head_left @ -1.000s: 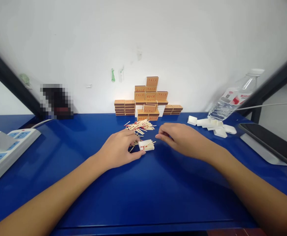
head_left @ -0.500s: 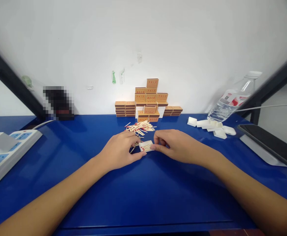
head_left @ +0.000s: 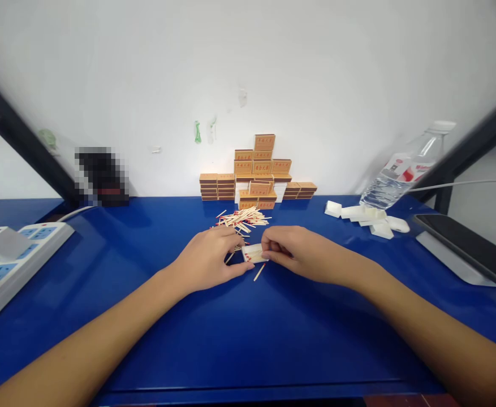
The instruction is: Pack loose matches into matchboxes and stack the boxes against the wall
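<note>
Between the thumb and fingers of my left hand (head_left: 211, 257) is a small white matchbox tray (head_left: 254, 247), held low over or on the blue table. Red-headed matches lie in the tray, heads to the left. My right hand (head_left: 292, 247) is closed in a pinch at the tray's right end; its fingertips hide whatever is between them. A single match (head_left: 259, 272) shows just below the tray, its red head close to my right thumb. Behind my hands lies a loose pile of matches (head_left: 248, 217), with some strays partly hidden by my left fingers.
Stacked matchboxes (head_left: 262, 168) stand against the wall behind the pile. White empty trays (head_left: 363, 213) lie to the right, near a leaning water bottle (head_left: 404, 167) and a phone (head_left: 464, 243) on a white block. A power strip (head_left: 18, 254) occupies the left.
My right hand has moved slightly left, over the tray's right end. A single match now shows below the tray where none was visible before. My left hand stays about where it was.
</note>
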The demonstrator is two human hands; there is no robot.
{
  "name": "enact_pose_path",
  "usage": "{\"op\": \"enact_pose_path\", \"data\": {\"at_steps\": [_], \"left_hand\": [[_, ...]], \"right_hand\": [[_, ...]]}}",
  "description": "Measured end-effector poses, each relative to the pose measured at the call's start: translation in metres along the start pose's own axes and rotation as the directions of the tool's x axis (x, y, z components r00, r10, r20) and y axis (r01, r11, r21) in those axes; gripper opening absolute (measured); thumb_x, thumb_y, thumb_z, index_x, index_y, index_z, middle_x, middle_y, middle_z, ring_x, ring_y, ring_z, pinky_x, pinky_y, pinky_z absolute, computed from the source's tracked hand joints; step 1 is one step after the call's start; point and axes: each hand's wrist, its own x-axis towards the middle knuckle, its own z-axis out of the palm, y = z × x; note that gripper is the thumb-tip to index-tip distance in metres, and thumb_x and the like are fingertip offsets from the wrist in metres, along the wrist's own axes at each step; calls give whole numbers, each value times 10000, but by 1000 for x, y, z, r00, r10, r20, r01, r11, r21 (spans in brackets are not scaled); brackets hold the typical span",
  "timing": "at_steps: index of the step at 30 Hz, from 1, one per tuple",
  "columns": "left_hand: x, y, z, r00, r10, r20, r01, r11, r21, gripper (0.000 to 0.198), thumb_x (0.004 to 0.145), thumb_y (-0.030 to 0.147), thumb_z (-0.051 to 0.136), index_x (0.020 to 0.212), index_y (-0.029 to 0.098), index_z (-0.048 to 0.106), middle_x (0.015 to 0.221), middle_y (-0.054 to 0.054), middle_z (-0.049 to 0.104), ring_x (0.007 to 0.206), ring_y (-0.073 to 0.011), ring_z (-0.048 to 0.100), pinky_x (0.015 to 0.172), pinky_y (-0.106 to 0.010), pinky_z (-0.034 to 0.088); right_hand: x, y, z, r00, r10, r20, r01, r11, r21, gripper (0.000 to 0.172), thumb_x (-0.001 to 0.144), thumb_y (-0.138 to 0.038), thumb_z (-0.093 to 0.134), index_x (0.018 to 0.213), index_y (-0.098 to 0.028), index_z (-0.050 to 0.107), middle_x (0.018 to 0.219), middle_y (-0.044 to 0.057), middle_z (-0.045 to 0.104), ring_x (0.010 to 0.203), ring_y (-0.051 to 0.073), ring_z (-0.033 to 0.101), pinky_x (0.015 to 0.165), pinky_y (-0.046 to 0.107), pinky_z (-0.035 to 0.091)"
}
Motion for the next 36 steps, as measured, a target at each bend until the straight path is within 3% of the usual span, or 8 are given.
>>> {"op": "enact_pose_path", "data": {"at_steps": [4,11,18,21,25,29,34,36], "left_hand": [[0,-1,1,1000,-10,3,10,1000,-10,261,933,434,740,945,178,693,935,-45,710,868,-217,648,706,-332,473],[0,-2,1,1000,-23,-19,23,1000,21,213,933,393,725,959,181,712,933,-56,715,863,-220,653,693,-328,488],[0,-11,-1,951,74,-300,-26,987,159,305,984,435,681,1097,155,727,922,-76,704,871,-229,609,749,-363,522],[1,-15,-3,937,82,-339,-20,983,182,332,983,443,689,1125,145,727,921,-74,700,860,-226,597,750,-366,520],[0,-17,-4,932,128,-339,-47,971,236,335,998,435,669,1145,140,723,936,-81,701,864,-224,595,764,-369,518],[0,-13,-3,920,146,-363,-66,972,225,318,1010,438,647,1132,156,728,927,-76,707,844,-209,602,756,-349,521],[2,-9,-2,934,142,-329,-82,979,189,324,1000,454,658,1112,160,738,922,-76,712,834,-210,606,745,-350,509],[2,-12,-4,922,99,-373,-41,986,160,335,980,467,690,1098,159,742,907,-69,711,838,-212,610,755,-353,508]], "right_hand": [[-3,-5,-2,999,-35,-23,35,999,10,97,1002,-239,600,914,-206,621,778,-14,589,678,141,488,645,284,349],[-5,-12,4,985,-124,122,108,986,128,59,991,-244,658,998,-232,715,969,17,661,752,140,559,676,281,412],[-11,-13,8,984,-87,156,67,990,126,126,1033,-279,584,937,-216,636,999,34,679,824,169,597,737,304,449],[-11,-17,2,993,-71,96,54,984,168,137,1042,-313,570,959,-217,621,996,32,675,797,160,579,715,298,443],[-8,-21,-8,1000,-6,-7,7,970,243,177,1044,-358,569,963,-216,637,837,-2,641,690,142,527,640,284,413],[-4,-18,-9,993,17,-118,22,948,318,221,1051,-378,548,1150,-227,674,795,-13,629,661,141,515,632,284,432],[2,-9,-1,943,88,-322,46,920,388,238,1018,-423,606,1069,-226,731,973,47,741,798,174,631,673,305,502],[5,-7,2,910,150,-386,41,894,446,237,981,-441,666,1022,-219,738,974,54,760,817,187,661,678,315,517]]}}
